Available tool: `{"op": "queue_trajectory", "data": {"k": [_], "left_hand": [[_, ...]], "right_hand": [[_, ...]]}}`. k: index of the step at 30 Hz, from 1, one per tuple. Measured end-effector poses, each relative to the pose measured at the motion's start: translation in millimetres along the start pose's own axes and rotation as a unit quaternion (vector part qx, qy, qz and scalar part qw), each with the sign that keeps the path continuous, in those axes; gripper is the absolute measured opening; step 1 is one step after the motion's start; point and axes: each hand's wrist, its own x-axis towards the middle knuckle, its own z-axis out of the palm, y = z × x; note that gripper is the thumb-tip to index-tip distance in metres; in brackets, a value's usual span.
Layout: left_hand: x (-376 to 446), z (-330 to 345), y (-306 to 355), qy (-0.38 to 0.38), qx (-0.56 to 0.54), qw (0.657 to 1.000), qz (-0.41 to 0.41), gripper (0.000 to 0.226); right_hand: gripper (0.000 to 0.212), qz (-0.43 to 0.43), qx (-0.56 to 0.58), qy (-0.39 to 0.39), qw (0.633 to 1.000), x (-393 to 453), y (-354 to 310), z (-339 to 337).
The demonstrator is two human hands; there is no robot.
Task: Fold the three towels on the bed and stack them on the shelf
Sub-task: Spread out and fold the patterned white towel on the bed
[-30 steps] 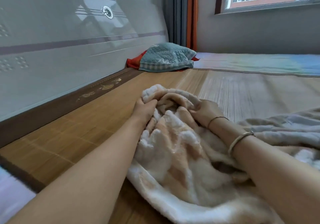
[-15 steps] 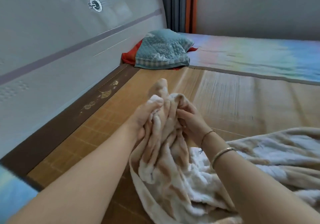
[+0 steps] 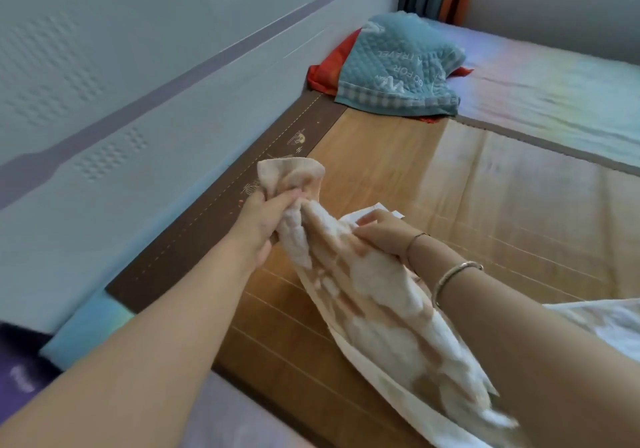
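- Gripping one bunched end of the beige-and-white towel, the left hand is lifting it clear of the bed, a loose corner flopping out above the fist towards 12 o'clock.
- Sitting just at 3 o'clock of the left, the right hand is pinching the towel's edge, fingers curled on the cloth.
- Trailing down towards 5 o'clock, the rest of that towel is hanging crumpled and unfolded, so no fold is showing yet.
- Lying well apart at 1 o'clock near the headboard, the teal quilted towel is sitting in a heap on top of the red cloth, both unfolded.
- Judging progress: nothing is looking folded, no shelf is showing in view, so all three folds and the stacking are seeming to remain.
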Motion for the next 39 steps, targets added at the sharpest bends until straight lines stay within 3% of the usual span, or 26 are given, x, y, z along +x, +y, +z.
{"op": "queue_trajectory", "data": {"k": [2, 4, 6, 8, 10, 11, 14, 17, 19, 20, 22, 23, 26, 28, 30, 31, 32, 34, 36, 39], "left_hand": [[22.1, -50.1, -21.4, 0.058, 0.014, 0.998, -0.032, 0.034], [35.3, -96.2, -47.4, 0.116, 0.122, 0.983, -0.076, 0.039], [41.6, -129.4, -70.7, 0.165, 0.286, 0.935, -0.129, 0.044], [44.8, -142.9, -85.4, 0.181, 0.412, 0.876, -0.175, 0.05], [49.4, -140.9, -92.4, 0.171, 0.508, 0.832, -0.143, 0.059], [54.0, -134.5, -93.6, 0.153, 0.543, 0.82, -0.095, 0.057], [75.8, -104.3, -93.8, 0.091, 0.535, 0.839, 0.039, 0.031], [96.5, -60.8, -96.1, 0.013, 0.482, 0.872, 0.085, 0.017], [107.7, -27.6, -97.6, -0.041, 0.427, 0.901, 0.074, 0.014], [111.8, -12.0, -98.9, -0.07, 0.394, 0.914, 0.06, 0.014], [114.6, 13.9, -97.9, -0.127, 0.336, 0.933, 0.033, 0.02], [113.1, 24.6, -95.5, -0.155, 0.306, 0.939, 0.019, 0.028], [109.3, 51.5, -87.1, -0.238, 0.238, 0.942, -0.02, 0.052], [109.5, 59.9, -76.5, -0.244, 0.193, 0.95, -0.039, 0.046], [116.4, 61.0, -61.3, -0.213, 0.126, 0.969, -0.023, 0.032], [122.7, 57.7, -54.9, -0.183, 0.098, 0.978, -0.019, 0.029], [128.4, 53.6, -48.4, -0.159, 0.077, 0.984, -0.029, 0.029], [133.4, 46.4, -37.5, -0.151, 0.06, 0.985, -0.064, 0.035], [132.3, 39.8, -27.8, -0.177, 0.062, 0.978, -0.089, 0.041], [127.8, 33.2, -17.0, -0.222, 0.047, 0.967, -0.117, 0.029]], "right_hand": [[0.017, -0.022, 0.053, 0.016, 0.998, 14.6, -13.2, 28.8], [0.026, -0.005, 0.103, 0.002, 0.995, 27.1, -18.0, 53.9], [0.035, 0.01, 0.033, 0.034, 0.999, 40.3, -12.9, 72.4], [0.034, 0.011, -0.043, 0.136, 0.99, 53.9, -1.0, 81.0], [0.012, 0.022, -0.058, 0.224, 0.973, 63.0, 12.4, 79.8], [0.015, 0.041, -0.057, 0.25, 0.966, 67.1, 20.0, 77.6], [0.05, 0.137, -0.041, 0.3, 0.943, 75.9, 36.1, 62.0], [0.078, 0.277, 0.029, 0.248, 0.928, 84.6, 45.8, 45.6], [0.079, 0.338, 0.096, 0.195, 0.916, 87.7, 51.0, 33.7], [0.067, 0.339, 0.124, 0.165, 0.918, 87.7, 52.1, 29.6], [0.02, 0.275, 0.155, 0.16, 0.935, 92.1, 55.7, 27.7], [0.01, 0.221, 0.194, 0.17, 0.941, 95.3, 55.5, 28.6], [0.008, 0.062, 0.433, 0.119, 0.891, 93.3, 33.9, 25.6], [0.01, -0.027, 0.508, 0.007, 0.861, 84.9, 18.6, 12.6], [0.027, -0.071, 0.558, -0.009, 0.827, 79.8, 19.9, -3.3], [0.028, -0.065, 0.564, 0.028, 0.823, 80.4, 24.6, -8.1], [0.028, -0.049, 0.533, 0.072, 0.842, 80.9, 30.4, -11.9], [0.041, 0.006, 0.372, 0.115, 0.921, 84.3, 48.3, -13.6], [0.058, 0.019, 0.247, 0.007, 0.969, 86.7, 59.1, -8.1], [0.049, 0.028, 0.109, -0.152, 0.982, 86.6, 55.6, 13.5]]}}
